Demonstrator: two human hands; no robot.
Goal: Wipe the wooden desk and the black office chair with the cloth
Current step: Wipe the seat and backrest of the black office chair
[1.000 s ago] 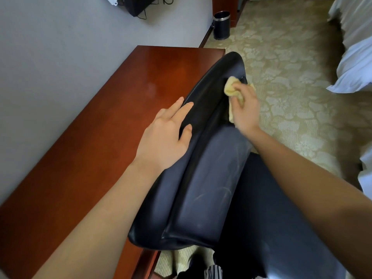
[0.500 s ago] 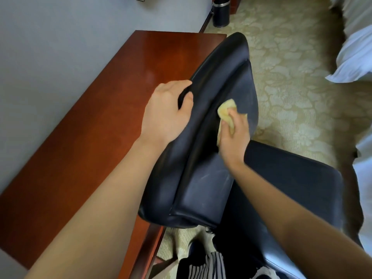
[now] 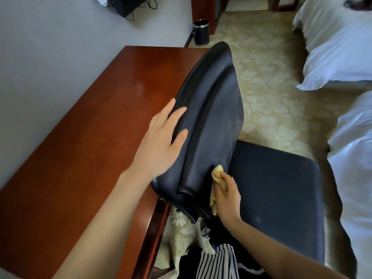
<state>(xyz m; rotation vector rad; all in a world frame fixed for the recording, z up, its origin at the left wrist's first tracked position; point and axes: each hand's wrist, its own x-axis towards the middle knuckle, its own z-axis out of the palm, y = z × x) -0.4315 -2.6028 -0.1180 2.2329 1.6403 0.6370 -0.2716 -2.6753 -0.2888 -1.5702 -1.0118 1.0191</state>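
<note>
Yellow cloth (image 3: 217, 174) gripped by right hand (image 3: 227, 200), left hand (image 3: 159, 143) fingers (image 3: 178, 113) spread on chair (image 3: 213, 117)

Left hand (image 3: 161, 141) spread flat, right hand (image 3: 227, 196) gripping cloth (image 3: 217, 172).

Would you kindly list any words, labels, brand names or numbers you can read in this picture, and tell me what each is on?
No text can be read anywhere in this view.
The desk, chair, cloth, waste bin and bedding show no lettering.
The dark device on the wall is cut off by the frame's edge, with no legible marking.
</note>
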